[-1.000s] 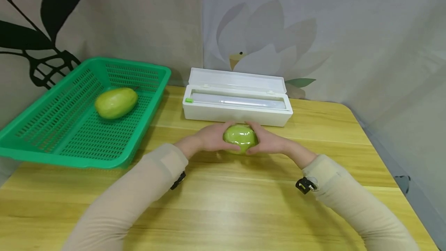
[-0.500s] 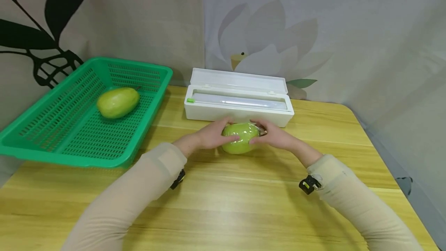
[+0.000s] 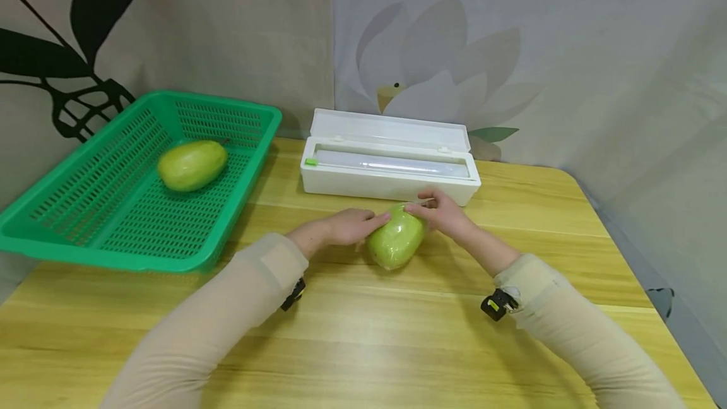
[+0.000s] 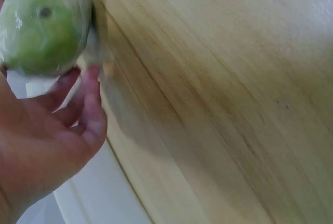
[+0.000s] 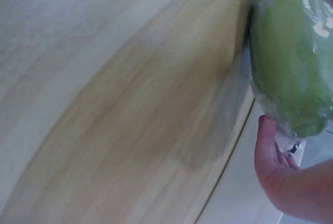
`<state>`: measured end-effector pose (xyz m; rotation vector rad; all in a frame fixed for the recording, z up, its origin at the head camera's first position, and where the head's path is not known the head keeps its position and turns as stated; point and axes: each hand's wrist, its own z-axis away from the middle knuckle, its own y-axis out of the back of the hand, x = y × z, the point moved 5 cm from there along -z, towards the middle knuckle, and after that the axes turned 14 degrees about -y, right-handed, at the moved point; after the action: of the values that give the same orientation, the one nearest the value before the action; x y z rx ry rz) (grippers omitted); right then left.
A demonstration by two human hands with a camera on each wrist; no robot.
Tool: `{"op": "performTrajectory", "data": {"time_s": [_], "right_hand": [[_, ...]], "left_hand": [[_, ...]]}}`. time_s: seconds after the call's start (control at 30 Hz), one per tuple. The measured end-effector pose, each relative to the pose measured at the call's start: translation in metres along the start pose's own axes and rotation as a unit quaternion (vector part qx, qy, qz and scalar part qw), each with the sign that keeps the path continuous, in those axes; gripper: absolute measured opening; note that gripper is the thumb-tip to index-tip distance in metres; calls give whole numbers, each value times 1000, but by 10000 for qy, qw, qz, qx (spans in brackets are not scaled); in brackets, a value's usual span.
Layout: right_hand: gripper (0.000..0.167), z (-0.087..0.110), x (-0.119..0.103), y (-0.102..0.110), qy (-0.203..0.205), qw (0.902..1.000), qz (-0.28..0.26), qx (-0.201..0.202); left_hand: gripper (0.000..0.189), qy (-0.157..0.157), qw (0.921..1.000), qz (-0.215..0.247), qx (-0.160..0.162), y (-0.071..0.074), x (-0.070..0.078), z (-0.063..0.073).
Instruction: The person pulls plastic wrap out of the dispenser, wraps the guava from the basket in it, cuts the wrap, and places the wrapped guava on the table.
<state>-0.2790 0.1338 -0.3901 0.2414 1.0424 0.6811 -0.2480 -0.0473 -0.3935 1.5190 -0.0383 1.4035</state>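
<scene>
A green papaya [image 3: 397,237] wrapped in clear, shiny cling film is held tilted above the middle of the table. My left hand [image 3: 352,226] grips its left side, thumb laid along the top. In the left wrist view, the papaya's rounded end with a dark spot [image 4: 46,12] faces the camera, and the curled fingers of that hand reach under it. My right hand [image 3: 445,212] is at the far end, thumb and fingers pinching there. The right wrist view shows crumpled film [image 5: 285,140] gathered by those fingers.
Behind the hands, a white cling film box [image 3: 392,188] stands with its lid up, a roll inside and a green slider at left. A green basket [image 3: 233,223] at left holds another papaya [image 3: 192,166]. The wooden table [image 3: 363,346] ends at a rounded right corner.
The papaya has turned from lying crosswise to pointing its near end toward me. My right hand has shifted to its far end, and the left hand has slid along its side.
</scene>
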Motion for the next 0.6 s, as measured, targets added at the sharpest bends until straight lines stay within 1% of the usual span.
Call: {"op": "performTrajectory", "data": {"time_s": [0.07, 0.17, 0.23, 0.33, 0.4, 0.5, 0.57, 0.6], "right_hand": [[64, 0, 0, -2, -101, 9999, -1, 26], [64, 2, 0, -4, -156, 9999, 29, 12], [65, 5, 0, -4, -211, 9998, 48, 5], [67, 12, 5, -3, -417, 9990, 103, -90], [66, 18, 10, -5, -593, 9975, 131, -354], [64, 25, 18, -11, -760, 9926, 156, -937], [64, 29, 20, -17, -792, 9885, -19, -1287], [63, 30, 20, -20, -795, 9871, -150, -1385]], "left_hand": [[62, 30, 9999, 125, -106, -2, 0, 0], [60, 71, 9981, 587, -159, -4, 0, 0], [57, 83, 9967, 805, -68, -4, -1, -1], [53, 65, 9934, 1134, 133, -4, -3, -2], [52, 30, 9901, 1389, 221, -3, -5, -2], [51, -16, 9846, 1737, 199, -5, -7, -3], [51, -32, 9815, 1907, 176, -5, -7, -3], [51, -45, 9801, 1977, 168, -6, -7, -3]]}}
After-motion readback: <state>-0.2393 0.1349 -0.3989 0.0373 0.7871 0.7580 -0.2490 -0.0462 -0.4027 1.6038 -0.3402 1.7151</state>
